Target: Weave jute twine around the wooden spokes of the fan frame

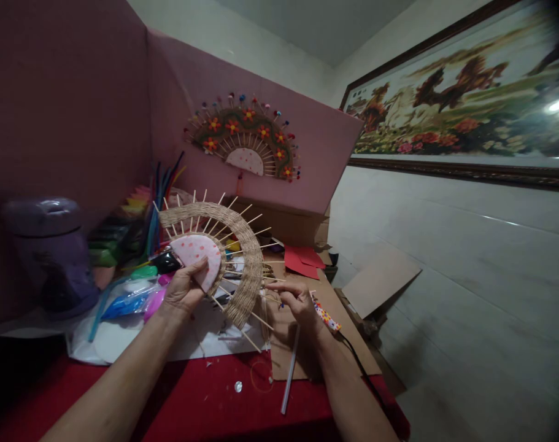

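Observation:
A fan-shaped frame of thin sticks with a woven straw band (249,252) is held up over the table. Its inner half-round (194,248) is white with red dots. My left hand (185,288) grips that half-round, thumb on its front face. At the right edge of the band, my right hand (295,301) has its fingers closed near the stick ends; what they pinch is too small to make out. Under the right hand a clear glue stick (291,374) lies on brown cardboard (283,362), and a patterned tool with a black cord (326,316) is beside the wrist.
A finished fan with flowers (233,126) hangs on a pink board (316,135). A purple jar (53,264), coloured bags (127,304) and pipe cleaners (154,215) stand left. Red sheets (302,261) lie behind the right hand. The red tablecloth (191,399) is in front.

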Demonstrator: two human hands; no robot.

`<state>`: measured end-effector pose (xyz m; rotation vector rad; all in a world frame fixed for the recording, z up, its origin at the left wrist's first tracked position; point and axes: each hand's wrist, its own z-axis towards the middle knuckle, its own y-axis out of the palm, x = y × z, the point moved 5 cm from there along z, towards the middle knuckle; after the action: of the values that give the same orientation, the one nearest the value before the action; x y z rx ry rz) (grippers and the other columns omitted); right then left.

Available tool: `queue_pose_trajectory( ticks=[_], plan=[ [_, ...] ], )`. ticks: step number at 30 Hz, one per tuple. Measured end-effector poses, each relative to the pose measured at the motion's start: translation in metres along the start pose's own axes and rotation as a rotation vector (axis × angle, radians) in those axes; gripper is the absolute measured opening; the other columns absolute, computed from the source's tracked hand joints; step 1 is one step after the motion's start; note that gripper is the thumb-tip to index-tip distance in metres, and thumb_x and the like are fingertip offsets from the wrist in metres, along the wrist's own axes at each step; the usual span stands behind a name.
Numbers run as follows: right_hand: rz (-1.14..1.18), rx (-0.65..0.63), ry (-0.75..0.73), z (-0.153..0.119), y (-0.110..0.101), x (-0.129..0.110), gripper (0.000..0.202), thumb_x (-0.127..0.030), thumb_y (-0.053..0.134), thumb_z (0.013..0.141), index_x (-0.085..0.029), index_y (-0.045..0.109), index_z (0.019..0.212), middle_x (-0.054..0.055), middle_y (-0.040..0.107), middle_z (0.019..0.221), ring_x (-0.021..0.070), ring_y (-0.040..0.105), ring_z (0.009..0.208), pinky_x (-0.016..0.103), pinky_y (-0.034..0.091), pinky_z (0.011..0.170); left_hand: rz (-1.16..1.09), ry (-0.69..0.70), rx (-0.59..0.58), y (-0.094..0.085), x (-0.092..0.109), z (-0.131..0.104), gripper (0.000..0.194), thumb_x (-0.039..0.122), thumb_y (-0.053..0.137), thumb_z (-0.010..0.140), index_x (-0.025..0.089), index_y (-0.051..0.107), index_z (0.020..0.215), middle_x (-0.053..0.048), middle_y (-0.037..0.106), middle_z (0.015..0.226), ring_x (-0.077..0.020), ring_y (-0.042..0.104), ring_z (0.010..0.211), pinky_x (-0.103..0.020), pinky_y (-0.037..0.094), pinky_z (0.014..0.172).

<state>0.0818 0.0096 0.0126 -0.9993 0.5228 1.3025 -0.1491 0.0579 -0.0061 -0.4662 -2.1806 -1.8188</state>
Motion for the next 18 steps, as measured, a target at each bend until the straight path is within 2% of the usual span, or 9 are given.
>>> queue_pose_trajectory(
  ticks=[3, 8, 13, 18],
  plan=[
    [-0.035, -0.035, -0.051, -0.0013, 0.0022, -0.0014, 0.03, -0.018, 0.046, 0.076, -0.023, 0.069, 0.093, 0.003, 0.069, 0.095, 0.019, 0.062, 0.095, 0.034, 0.046, 0.086, 0.055, 0.053, -0.031, 0.0018, 0.0026, -0.0005, 0.026, -0.002, 0.045, 0.077, 0.009, 0.063, 0.093, -0.008, 0.069, 0.069, -0.0163, 0.065, 0.059, -0.031, 0.057, 0.061],
    [-0.186, -0.062, -0.134, -0.0029, 0.0054, -0.0036, 0.028, -0.017, 0.049, 0.077, -0.022, 0.068, 0.098, 0.004, 0.069, 0.096, 0.0182, 0.064, 0.089, 0.031, 0.049, 0.079, 0.051, 0.074, -0.025, 0.0018, 0.0029, 0.0, 0.028, -0.001, 0.045, 0.077, 0.01, 0.063, 0.095, -0.007, 0.069, 0.068, -0.0168, 0.066, 0.06, -0.032, 0.057, 0.06],
    [-0.308, -0.052, -0.16, -0.003, 0.0079, -0.0048, 0.026, -0.018, 0.051, 0.078, -0.019, 0.068, 0.097, 0.006, 0.071, 0.088, 0.016, 0.065, 0.072, 0.026, 0.049, 0.065, 0.052, 0.073, -0.025, 0.0006, 0.002, 0.0013, 0.028, -0.002, 0.045, 0.077, 0.011, 0.063, 0.094, -0.007, 0.069, 0.069, -0.0165, 0.065, 0.06, -0.032, 0.057, 0.061],
    [-0.403, -0.013, -0.181, -0.0034, 0.0074, -0.0042, 0.018, -0.023, 0.056, 0.077, -0.018, 0.07, 0.086, 0.004, 0.07, 0.07, 0.0107, 0.054, 0.05, 0.022, 0.04, 0.048, 0.054, 0.086, -0.029, 0.0005, 0.0017, 0.0018, 0.028, -0.002, 0.045, 0.077, 0.011, 0.063, 0.095, -0.007, 0.069, 0.069, -0.0161, 0.066, 0.061, -0.033, 0.057, 0.065]
  ],
)
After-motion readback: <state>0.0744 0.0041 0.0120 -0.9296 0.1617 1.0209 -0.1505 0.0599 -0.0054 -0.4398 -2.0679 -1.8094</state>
